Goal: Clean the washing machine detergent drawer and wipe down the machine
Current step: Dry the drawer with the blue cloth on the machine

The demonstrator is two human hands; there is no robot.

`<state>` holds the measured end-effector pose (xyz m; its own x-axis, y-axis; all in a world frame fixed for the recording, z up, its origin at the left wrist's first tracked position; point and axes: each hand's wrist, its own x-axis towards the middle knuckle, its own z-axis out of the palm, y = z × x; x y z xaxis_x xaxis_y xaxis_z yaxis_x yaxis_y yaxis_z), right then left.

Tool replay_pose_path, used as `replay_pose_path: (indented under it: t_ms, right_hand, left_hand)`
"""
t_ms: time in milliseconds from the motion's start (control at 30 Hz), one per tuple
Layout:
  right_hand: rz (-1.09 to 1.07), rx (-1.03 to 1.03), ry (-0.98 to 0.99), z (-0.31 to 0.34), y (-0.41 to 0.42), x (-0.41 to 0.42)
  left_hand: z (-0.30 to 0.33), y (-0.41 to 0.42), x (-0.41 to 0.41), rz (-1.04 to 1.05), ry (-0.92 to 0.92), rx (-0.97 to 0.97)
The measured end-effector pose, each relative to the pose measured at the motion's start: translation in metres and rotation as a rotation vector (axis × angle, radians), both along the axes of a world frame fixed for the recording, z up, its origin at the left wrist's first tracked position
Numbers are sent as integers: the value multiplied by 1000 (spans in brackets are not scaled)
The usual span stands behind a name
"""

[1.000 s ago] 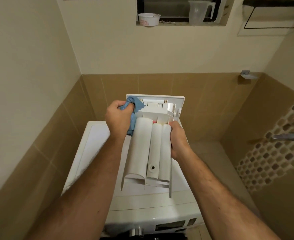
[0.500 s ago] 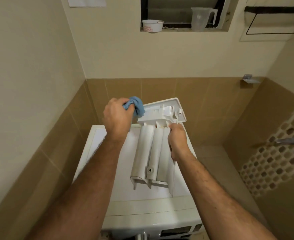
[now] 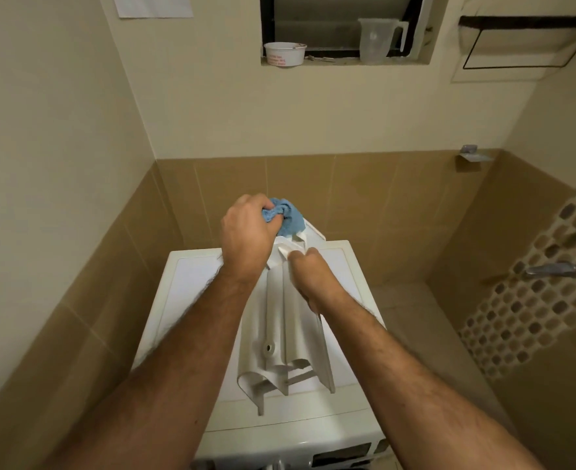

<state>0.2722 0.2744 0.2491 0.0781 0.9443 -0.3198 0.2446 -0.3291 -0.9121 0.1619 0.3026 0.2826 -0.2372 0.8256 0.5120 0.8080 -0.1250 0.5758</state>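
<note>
The white detergent drawer (image 3: pixel 281 337) is held upside down above the washing machine's white top (image 3: pixel 191 286), its ribbed underside facing me and its front panel pointing away. My right hand (image 3: pixel 313 278) grips the drawer's right edge near the front panel. My left hand (image 3: pixel 247 234) holds a bunched blue cloth (image 3: pixel 290 217) against the drawer's far end, by the front panel. The panel is mostly hidden behind my hands.
The machine stands in a corner, with a tan tiled wall on its left and behind it. A window ledge above holds a white bowl (image 3: pixel 285 53) and a clear measuring jug (image 3: pixel 378 39). Tap handles (image 3: pixel 551 269) stick out from the mosaic wall on the right.
The drawer has tilted so its front panel drops away from me and is now nearly hidden. My left hand has moved with the cloth right and over the drawer's far end.
</note>
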Motion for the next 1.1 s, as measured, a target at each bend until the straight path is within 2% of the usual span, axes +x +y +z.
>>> replay_pose_path:
  t_ms: [267,467,600,767,900,1033,1100]
  right_hand:
    - [88,108,-279,11,6,0]
    - [107,94,-336,6,11,3]
    - [111,103,-327,0,13,12]
    - [87,132,-174,-10,19,20]
    - [-17,68,47,-19,23,34]
    - [-84,-35,324,-26,27,56]
    - [-73,-38,419,-26,25,63]
  left_hand:
    - [0,4,6,42,75,18]
    - [-8,3,14,27,156,-30]
    - [-10,5,14,-108,184,-57]
    - [-13,4,9,-132,62,-65]
    - [-26,-4,-1,-153,-211,-150]
    - [-51,-9,-15,26,-416,-242]
    - [-60,-8,-21,122,-574,-291]
